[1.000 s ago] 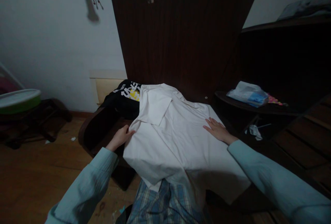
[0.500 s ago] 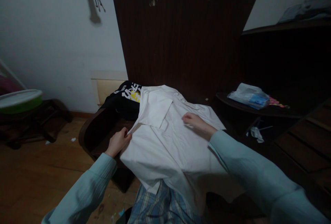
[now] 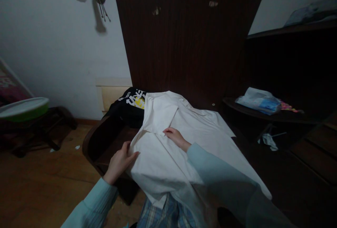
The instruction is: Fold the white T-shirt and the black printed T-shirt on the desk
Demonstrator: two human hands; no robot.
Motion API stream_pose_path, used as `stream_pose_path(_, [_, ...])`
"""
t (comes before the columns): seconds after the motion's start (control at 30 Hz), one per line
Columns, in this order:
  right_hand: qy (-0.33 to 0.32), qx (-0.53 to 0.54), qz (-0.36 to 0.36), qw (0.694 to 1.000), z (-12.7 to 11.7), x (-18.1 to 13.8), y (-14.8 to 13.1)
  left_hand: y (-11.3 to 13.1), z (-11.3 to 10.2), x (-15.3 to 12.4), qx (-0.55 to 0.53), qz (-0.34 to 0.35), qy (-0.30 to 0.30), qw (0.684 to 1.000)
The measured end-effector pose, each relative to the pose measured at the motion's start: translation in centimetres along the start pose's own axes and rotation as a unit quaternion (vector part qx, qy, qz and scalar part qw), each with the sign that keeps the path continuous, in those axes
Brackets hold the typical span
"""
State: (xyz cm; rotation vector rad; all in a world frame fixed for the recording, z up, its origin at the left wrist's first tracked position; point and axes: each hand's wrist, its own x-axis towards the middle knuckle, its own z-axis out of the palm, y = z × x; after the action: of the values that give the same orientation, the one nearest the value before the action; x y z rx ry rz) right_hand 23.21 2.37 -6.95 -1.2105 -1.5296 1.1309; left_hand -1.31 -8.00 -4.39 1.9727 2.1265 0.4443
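A white shirt (image 3: 195,129) lies spread before me with its left side folded inward and a sleeve (image 3: 162,117) laid flat across the upper part. At the shirt's left edge is my left hand (image 3: 119,161), its thumb stretched over the cloth and apart from the fingers. My right hand (image 3: 177,138) pinches the lower corner of the sleeve between thumb and fingers. Beyond the left edge, a black garment (image 3: 129,106) with white and yellow print is partly covered by the shirt.
The shirt rests over a dark wooden seat (image 3: 92,143) with a curved arm. A dark panel (image 3: 184,45) rises behind. To the right, a shelf (image 3: 252,110) carries a plastic package (image 3: 259,99). At left, a green basin (image 3: 28,110) stands on a stool (image 3: 52,126).
My right hand has moved left and down onto the sleeve corner and closed on it. My left hand's pinch on the shirt edge has loosened, with thumb and fingers now spread.
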Motion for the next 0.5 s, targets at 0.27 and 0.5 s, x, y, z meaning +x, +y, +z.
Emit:
stream_pose_path(0.27, [-0.038, -0.016, -0.094, 0.995, -0.1, -0.4, 1.4, -2.6, 1.2, -1.5, -0.179, 0.124, 0.088, 0.972])
stream_pose_path(0.5, [-0.018, 0.004, -0.092, 0.996, -0.3, -0.8, 0.7, -4.6, -1.2, -0.4, -0.163, 0.078, 0.09, 0.979])
